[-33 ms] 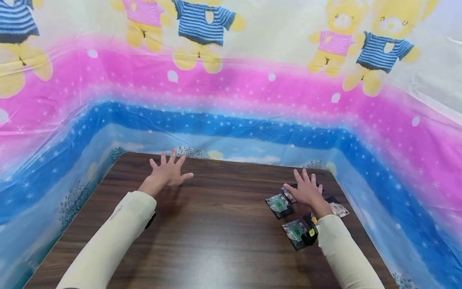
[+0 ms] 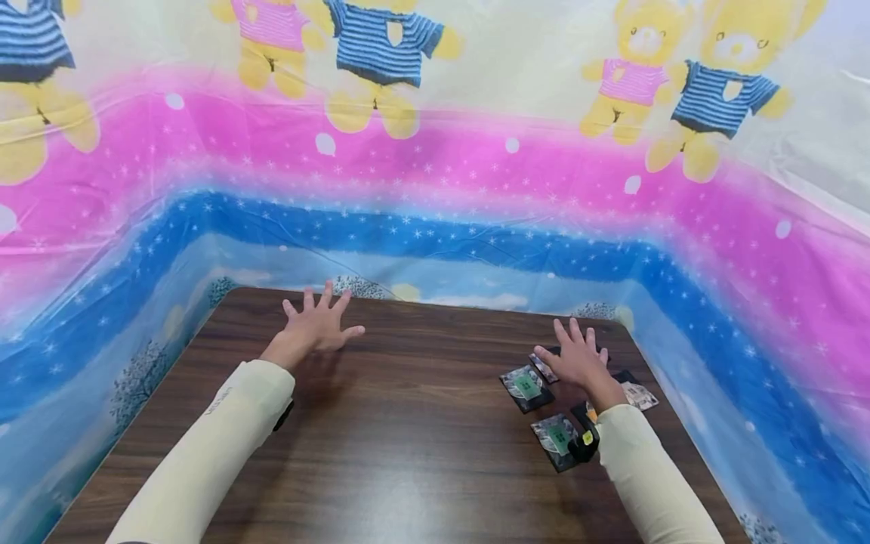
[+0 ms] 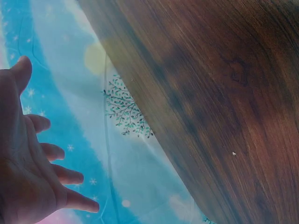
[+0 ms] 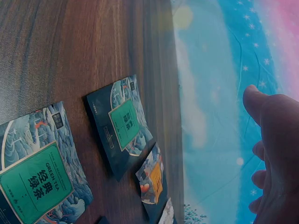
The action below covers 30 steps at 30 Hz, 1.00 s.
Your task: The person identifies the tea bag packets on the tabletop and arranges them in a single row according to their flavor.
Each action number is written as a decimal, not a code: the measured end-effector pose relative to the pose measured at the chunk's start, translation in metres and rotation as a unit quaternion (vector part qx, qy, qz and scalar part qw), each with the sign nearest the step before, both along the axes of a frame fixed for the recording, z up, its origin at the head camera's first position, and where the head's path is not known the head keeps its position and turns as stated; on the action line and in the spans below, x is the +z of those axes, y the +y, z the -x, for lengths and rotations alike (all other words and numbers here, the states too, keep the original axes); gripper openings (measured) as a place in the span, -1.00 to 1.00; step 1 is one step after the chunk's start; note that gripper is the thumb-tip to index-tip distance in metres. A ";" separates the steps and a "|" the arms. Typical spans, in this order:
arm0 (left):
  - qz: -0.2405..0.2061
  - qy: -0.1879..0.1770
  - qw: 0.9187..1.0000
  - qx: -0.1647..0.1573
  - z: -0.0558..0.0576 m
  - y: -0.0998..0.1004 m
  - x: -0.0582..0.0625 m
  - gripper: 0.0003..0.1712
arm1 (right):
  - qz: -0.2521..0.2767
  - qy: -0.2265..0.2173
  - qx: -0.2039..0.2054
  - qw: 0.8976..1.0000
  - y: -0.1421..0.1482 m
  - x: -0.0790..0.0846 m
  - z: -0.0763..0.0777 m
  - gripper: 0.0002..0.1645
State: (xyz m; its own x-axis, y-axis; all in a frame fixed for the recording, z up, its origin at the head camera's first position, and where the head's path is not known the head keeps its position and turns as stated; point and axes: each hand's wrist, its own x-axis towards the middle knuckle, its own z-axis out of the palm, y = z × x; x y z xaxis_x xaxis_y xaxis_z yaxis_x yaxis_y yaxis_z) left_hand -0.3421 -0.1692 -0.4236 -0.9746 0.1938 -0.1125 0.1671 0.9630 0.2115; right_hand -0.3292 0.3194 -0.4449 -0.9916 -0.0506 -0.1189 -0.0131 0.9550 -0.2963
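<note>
My left hand [image 2: 316,325] is held over the far left part of the brown table, fingers straight and spread, with nothing in it. On the right, my right hand [image 2: 578,359] is also spread and holds nothing, hovering above a group of tea packets. Two dark packets with green labels, one farther [image 2: 526,387] and one nearer [image 4: 37,182], lie flat left of my right forearm; the nearer label reads "GREEN TEA". A packet with an orange label [image 4: 153,179] lies beside the farther one. Right of my wrist is a pale-labelled packet [image 2: 639,394]. My hand and sleeve partly hide the group.
The wood-grain table [image 2: 408,393] has a cloth [image 2: 421,234] with printed bears and snowflakes hanging around its far and side edges. A black band with a yellow spot [image 2: 586,438] shows at my right wrist, overlapping the nearer packet.
</note>
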 end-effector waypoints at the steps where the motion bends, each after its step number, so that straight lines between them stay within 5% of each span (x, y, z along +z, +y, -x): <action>1: 0.000 -0.001 1.000 0.000 0.000 0.001 0.000 0.03 | 0.000 0.000 0.000 1.000 0.001 0.000 0.000 0.12; 19: -0.013 -0.002 1.000 -0.014 -0.002 0.013 -0.013 -0.03 | 0.000 0.007 0.011 1.000 0.001 -0.009 -0.004 0.05; 30: -0.027 0.034 0.997 -0.071 0.002 0.045 -0.024 -0.17 | 0.009 0.069 0.053 0.996 0.000 -0.018 -0.012 -0.21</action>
